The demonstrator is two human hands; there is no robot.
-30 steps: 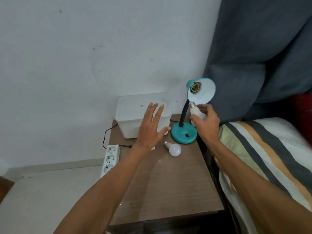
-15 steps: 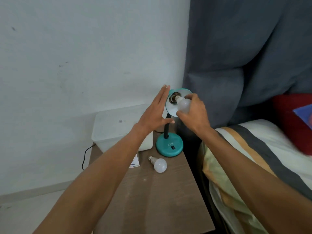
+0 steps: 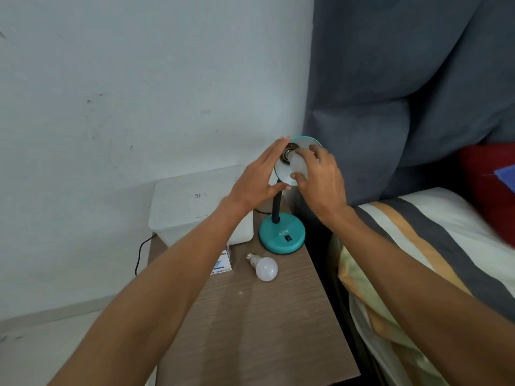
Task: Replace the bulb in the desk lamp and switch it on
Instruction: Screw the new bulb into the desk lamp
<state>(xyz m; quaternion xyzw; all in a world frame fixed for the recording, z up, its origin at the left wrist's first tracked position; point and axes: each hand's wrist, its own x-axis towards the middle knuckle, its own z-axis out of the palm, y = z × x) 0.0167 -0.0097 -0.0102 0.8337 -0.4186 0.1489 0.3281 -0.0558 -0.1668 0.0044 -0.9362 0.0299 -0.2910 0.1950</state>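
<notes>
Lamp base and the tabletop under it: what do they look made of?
The lamp base looks like teal painted metal or plastic, smooth and slightly glossy, with raised lettering and a black switch; I cannot tell which. The tabletop looks like wood-grain laminate: matt grey-brown with fine printed-looking streaks.

Single view only, a wide-angle head camera worn by the person, looking forward and down along both forearms. It faces a room corner: white wall (image 3: 125, 79) on the left, grey padded headboard (image 3: 404, 93) on the right. The bedside table (image 3: 264, 330) fills the lower centre, near the camera, with the bed (image 3: 432, 260) at the right edge. Lamp (image 3: 281, 235) and hands sit mid-frame at arm's length. Straight edges bow slightly toward the borders.
</notes>
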